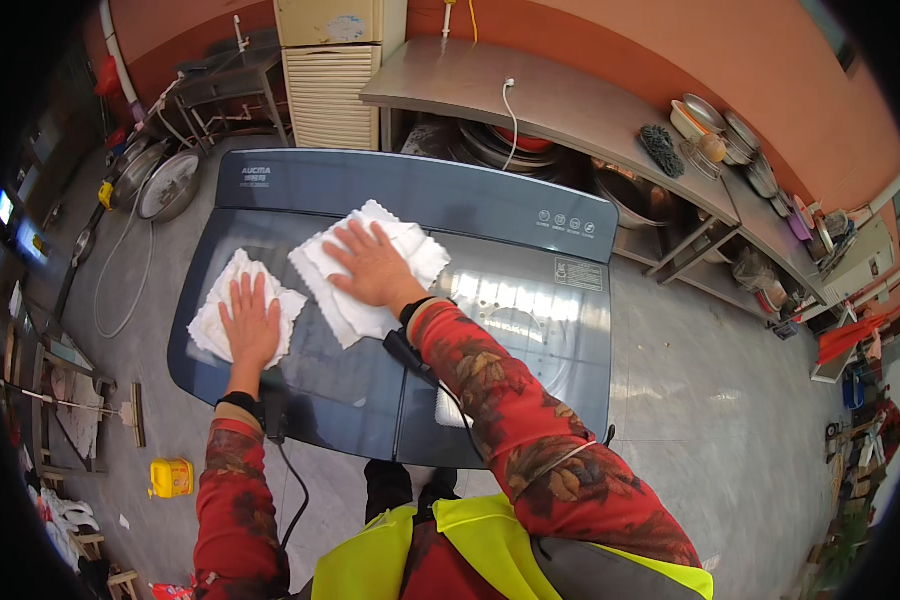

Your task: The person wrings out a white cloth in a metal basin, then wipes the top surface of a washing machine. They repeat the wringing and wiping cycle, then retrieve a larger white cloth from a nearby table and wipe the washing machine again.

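Cloths lay under my flat, spread palms: left grip on the small cloth, right grip on the big cloth toward two o'clock.

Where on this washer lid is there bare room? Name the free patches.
Free: the right half of the dark lid, between the right hand on the larger white cloth and the lid's right edge; also the near strip below both cloths. Crowded: the left half, where the left hand presses the smaller white cloth.
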